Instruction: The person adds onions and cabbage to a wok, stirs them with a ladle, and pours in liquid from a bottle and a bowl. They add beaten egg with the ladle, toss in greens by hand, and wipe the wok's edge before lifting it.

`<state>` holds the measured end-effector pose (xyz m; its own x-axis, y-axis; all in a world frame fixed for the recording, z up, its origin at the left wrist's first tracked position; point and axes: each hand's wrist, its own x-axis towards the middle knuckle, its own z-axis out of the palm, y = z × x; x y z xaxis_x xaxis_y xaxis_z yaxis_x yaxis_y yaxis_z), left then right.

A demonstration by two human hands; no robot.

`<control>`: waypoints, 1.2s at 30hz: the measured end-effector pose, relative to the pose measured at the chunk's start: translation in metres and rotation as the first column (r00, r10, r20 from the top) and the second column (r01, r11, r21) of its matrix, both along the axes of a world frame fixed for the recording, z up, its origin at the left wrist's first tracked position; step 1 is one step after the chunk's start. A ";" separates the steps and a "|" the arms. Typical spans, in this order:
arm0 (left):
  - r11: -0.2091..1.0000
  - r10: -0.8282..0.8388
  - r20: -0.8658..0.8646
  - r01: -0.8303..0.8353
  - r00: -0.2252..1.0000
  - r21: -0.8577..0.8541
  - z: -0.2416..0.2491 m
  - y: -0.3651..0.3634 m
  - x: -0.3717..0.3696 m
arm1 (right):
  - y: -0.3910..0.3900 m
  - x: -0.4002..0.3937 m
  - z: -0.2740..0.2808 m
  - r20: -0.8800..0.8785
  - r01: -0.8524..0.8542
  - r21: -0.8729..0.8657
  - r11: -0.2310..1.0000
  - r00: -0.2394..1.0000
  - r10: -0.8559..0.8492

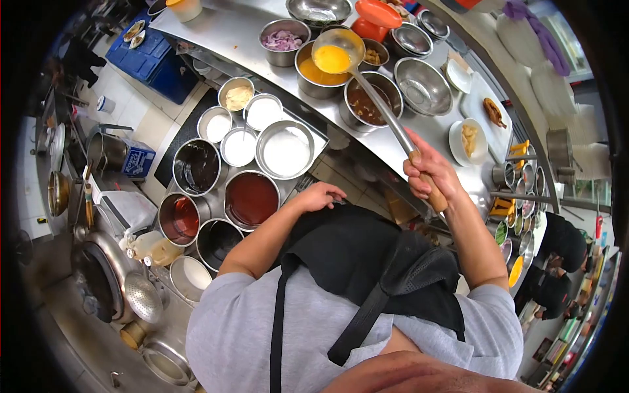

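Note:
My right hand (431, 171) is wrapped around the wooden handle of a long metal ladle (381, 105). The ladle's bowl holds yellow liquid (331, 59), which looks like beaten egg. It is over a metal pot (320, 90) containing more orange-yellow liquid. Close to the ladle shaft stands a pot of brown sauce (372, 98) with solid bits in it. My left hand (321, 196) rests in front of my black apron, its fingers loosely bent and apart, with nothing visible in them.
Sliced red onion (283, 40) fills a bowl on the steel counter (223, 26). Several pots surround a dark red liquid (252, 199) at left. A white bowl (468, 141) and cutting board (488, 108) lie right. A wok (95, 281) sits lower left. Other people (557, 242) stand far right.

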<state>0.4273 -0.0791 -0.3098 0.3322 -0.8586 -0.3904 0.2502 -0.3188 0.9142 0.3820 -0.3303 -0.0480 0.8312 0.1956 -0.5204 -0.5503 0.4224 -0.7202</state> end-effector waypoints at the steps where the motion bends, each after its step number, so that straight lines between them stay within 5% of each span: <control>1: 0.999 0.023 -0.017 -0.023 1.000 -0.022 -0.009 0.002 -0.002 | 0.000 0.001 0.000 0.010 -0.012 -0.031 0.999 1.000 0.013; 5: 0.996 0.091 -0.035 -0.092 0.995 -0.017 -0.015 0.012 -0.006 | 0.000 0.003 0.001 0.006 0.010 -0.003 1.000 1.000 -0.010; 16: 0.992 0.123 -0.066 -0.125 0.990 -0.025 -0.014 0.002 -0.003 | -0.003 -0.004 -0.009 -0.039 0.081 0.419 0.904 0.997 -0.071; 36: 0.985 0.144 -0.133 -0.130 0.981 0.110 0.003 0.000 0.000 | -0.006 -0.029 0.006 -0.041 0.006 0.304 0.953 0.999 0.007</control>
<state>0.4276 -0.0789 -0.3069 0.3797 -0.7629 -0.5233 0.4209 -0.3612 0.8321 0.3527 -0.3365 -0.0415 0.8100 0.3503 -0.4703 -0.5772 0.6175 -0.5343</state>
